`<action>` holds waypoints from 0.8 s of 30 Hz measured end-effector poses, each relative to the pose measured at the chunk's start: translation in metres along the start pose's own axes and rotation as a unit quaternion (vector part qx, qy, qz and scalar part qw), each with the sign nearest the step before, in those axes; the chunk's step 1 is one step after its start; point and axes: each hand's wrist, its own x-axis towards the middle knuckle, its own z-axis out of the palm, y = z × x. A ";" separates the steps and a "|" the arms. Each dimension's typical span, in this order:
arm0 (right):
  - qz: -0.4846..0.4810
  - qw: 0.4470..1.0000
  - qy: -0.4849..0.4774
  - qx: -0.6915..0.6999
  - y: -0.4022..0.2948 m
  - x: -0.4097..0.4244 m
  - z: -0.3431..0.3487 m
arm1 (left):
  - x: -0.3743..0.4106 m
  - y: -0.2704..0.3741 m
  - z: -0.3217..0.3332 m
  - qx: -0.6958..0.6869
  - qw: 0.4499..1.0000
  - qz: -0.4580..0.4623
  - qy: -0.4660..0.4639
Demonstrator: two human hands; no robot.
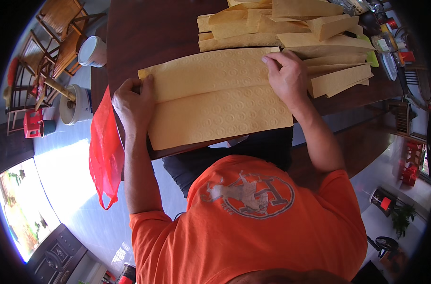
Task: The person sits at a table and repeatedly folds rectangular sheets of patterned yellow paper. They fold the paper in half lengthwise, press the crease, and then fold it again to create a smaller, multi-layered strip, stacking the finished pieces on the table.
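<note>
A sheet of yellowish-brown paper [215, 103], embossed with rows of circles, lies before me at the edge of a dark wooden table [151, 32]. A lengthwise crease runs across its middle. My left hand [135, 101] grips its upper left corner between thumb and fingers. The thumb and bent fingers of my right hand [288, 76] pinch the sheet near its upper right corner. Behind and to the right, many folded pieces of similar paper [243, 26] lie in an overlapping pile, some of them beside my right wrist.
A red plastic bag [105, 152] hangs at the table's left edge. A lidded white tub [92, 51] stands near the far left edge, above a white bucket [75, 104]. Jars and containers [384, 42] crowd the table's right end. Wooden chairs [61, 46] stand at the far left.
</note>
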 end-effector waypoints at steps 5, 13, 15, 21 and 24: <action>-0.042 0.968 -0.083 -0.234 -0.026 -0.002 -0.013 | -0.002 0.003 0.001 0.018 1.000 -0.001 -0.006; -0.314 0.927 -0.207 -0.014 -0.119 -0.022 0.037 | -0.003 0.003 0.008 0.081 0.995 0.054 0.025; -0.327 0.919 -0.219 0.023 -0.128 -0.034 0.047 | -0.007 0.007 0.007 0.096 0.992 0.063 0.044; -0.258 0.930 -0.262 -0.020 -0.078 -0.050 -0.015 | -0.009 0.002 0.013 0.174 0.942 0.261 0.124; -0.226 0.938 -0.250 -0.086 -0.036 -0.059 -0.045 | -0.010 0.000 0.012 0.133 0.915 0.367 0.100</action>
